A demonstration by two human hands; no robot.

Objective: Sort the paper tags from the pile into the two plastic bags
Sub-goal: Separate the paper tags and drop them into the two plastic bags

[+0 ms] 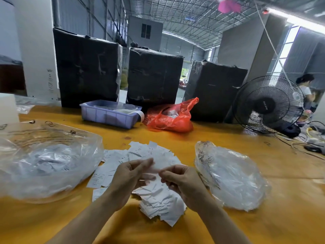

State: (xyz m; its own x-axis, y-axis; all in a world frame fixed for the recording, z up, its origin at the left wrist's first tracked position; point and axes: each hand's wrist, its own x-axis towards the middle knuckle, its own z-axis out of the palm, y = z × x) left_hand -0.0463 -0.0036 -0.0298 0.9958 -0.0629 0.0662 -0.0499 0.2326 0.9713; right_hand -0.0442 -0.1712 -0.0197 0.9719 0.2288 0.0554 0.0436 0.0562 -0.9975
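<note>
Step in hand: reading and splitting off one tag, held up over the loose pile of white printed paper tags [154, 173] that lies mid-table on the yellow-orange tabletop [175, 141]. My left hand [128, 180] has its fingers curled, thumb and fingertips pinching a blurred slip; my right hand [179, 180] pinches the other end, so the small white paper tag [154, 169] hangs between both grips, its print too smeared to read. Destinations: large clear plastic bag on my left [47, 162], mouth slumped toward the pile and already holding tags; smaller clear plastic bag on my right [232, 175], also part filled, lying just beside the pile. Next move, as I judge it: decide the kind, release one pinch, carry the slip sideways into the matching bag's opening, which looks floppy and may need lifting. Room: bare tabletop ahead of the pile; farther back a lilac plastic tray [109, 113] and a crumpled red plastic bag [170, 117], well apart. Near table edge lies below my forearms.
</note>
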